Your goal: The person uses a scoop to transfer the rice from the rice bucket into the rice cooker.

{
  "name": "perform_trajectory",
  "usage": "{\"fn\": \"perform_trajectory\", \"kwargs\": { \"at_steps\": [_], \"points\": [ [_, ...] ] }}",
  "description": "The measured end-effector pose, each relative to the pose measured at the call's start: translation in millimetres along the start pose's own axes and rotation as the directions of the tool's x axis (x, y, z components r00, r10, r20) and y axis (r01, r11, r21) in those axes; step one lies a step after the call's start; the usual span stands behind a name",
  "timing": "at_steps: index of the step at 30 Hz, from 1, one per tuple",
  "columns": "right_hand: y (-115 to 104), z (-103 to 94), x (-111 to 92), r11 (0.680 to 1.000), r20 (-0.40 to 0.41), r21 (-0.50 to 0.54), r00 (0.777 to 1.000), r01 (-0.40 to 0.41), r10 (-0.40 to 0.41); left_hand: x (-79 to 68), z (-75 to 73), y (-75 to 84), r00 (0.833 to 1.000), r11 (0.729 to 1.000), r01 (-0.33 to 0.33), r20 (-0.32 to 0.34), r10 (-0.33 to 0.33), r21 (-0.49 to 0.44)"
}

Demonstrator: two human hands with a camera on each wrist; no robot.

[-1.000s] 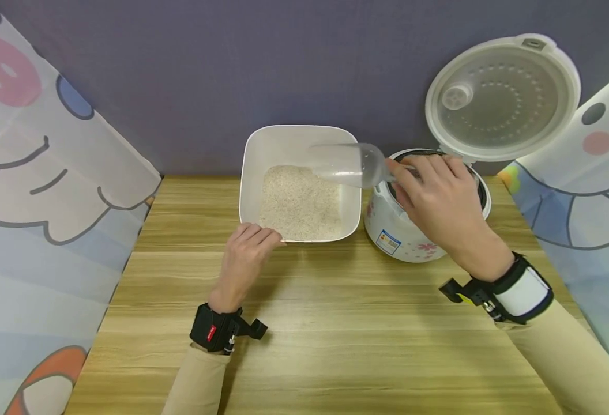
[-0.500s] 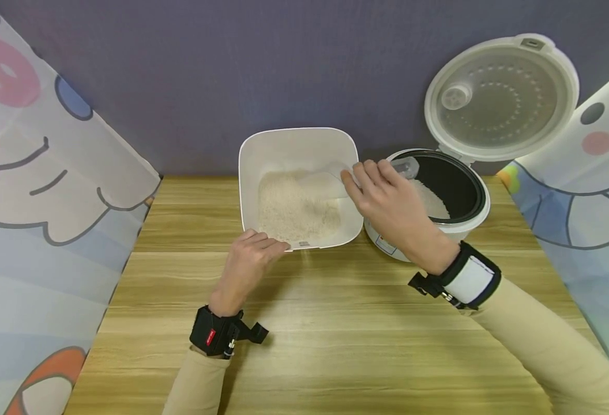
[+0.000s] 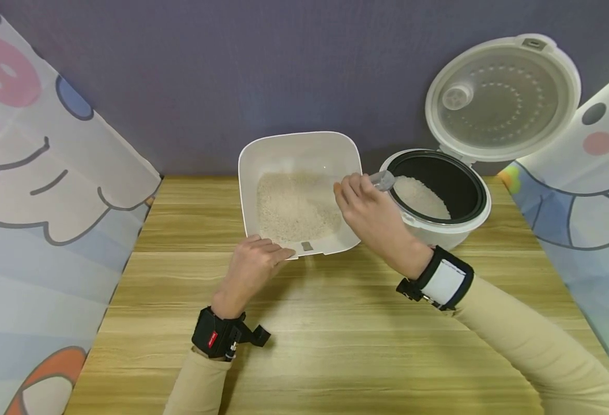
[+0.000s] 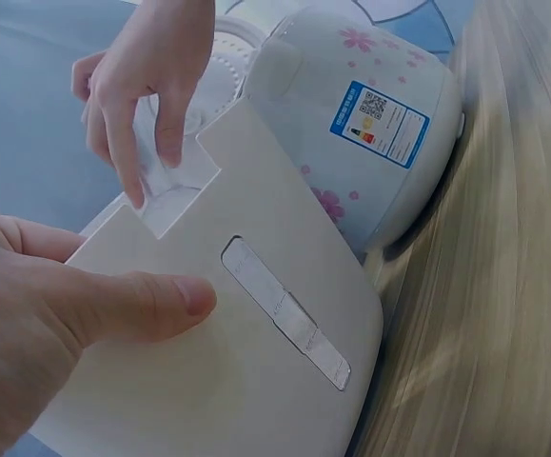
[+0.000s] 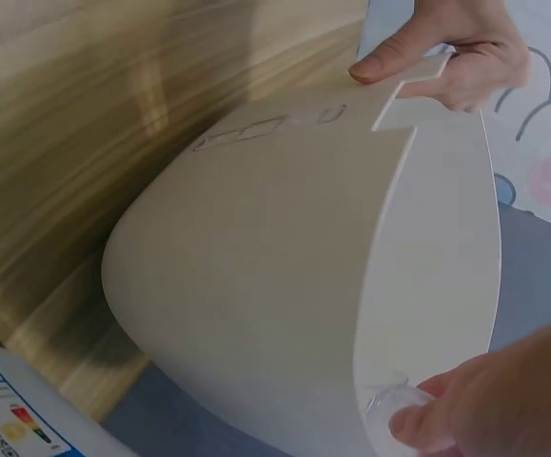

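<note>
My left hand (image 3: 252, 271) grips the front rim of a white square bin (image 3: 304, 144), with its thumb on the outer wall in the left wrist view. Pale rice grains (image 3: 294, 213) lie in the bin, which leans toward me. At the bin's right side my right hand (image 3: 369, 216) holds a clear plastic scoop (image 3: 384, 180). One end of the scoop pokes out right of the hand; the rest is hidden by the hand or faint against the white wall. Right of it stands a rice cooker (image 3: 452, 230) with white rice (image 3: 421, 197) in its dark inner pot.
The cooker's lid (image 3: 504, 98) stands raised at the back right. A wooden table (image 3: 325, 334) carries the bin and cooker. A dark wall panel (image 3: 206, 86) rises behind them, and cartoon-printed curtains (image 3: 50, 242) hang at both sides.
The right hand has moved left and toward me with the scoop, from over the cooker to the bin, uncovering the pot. The bin has tipped toward me under the left hand.
</note>
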State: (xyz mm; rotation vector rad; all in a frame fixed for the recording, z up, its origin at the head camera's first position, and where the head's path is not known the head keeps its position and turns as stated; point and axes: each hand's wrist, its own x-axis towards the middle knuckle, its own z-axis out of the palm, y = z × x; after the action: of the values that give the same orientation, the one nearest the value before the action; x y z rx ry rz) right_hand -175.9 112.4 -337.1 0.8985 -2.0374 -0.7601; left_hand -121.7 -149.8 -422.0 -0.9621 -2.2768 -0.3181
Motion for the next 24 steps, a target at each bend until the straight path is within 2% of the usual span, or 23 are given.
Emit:
{"fn": "perform_trajectory", "kwargs": {
  "at_steps": [6,13,18,22,24],
  "points": [
    [-6,-1.2,2,0.999,0.037,-0.046,0.999,-0.003,0.004,-1.3,0.0,0.8,1.0,1.0,0.004,0.016,-0.004,0.008],
    [-13,0.5,4,1.0,0.096,-0.014,0.995,-0.001,0.003,0.4,0.6,2.0,1.0,1.0,-0.002,0.017,0.002,0.009],
    [-15,1.9,3,0.993,0.133,0.103,0.99,-0.05,0.036,0.8,2.1,1.8,1.0,1.0,-0.006,0.001,0.006,-0.002],
    [-17,3.5,2,0.963,0.146,0.25,0.987,-0.098,0.062,0.6,2.4,1.2,1.0,1.0,-0.001,-0.009,0.001,-0.005],
    [-18,3.8,3,0.95,0.16,0.292,0.985,-0.106,0.061,0.4,2.6,1.0,1.0,1.0,0.0,-0.012,0.0,-0.007]
  ]
}}
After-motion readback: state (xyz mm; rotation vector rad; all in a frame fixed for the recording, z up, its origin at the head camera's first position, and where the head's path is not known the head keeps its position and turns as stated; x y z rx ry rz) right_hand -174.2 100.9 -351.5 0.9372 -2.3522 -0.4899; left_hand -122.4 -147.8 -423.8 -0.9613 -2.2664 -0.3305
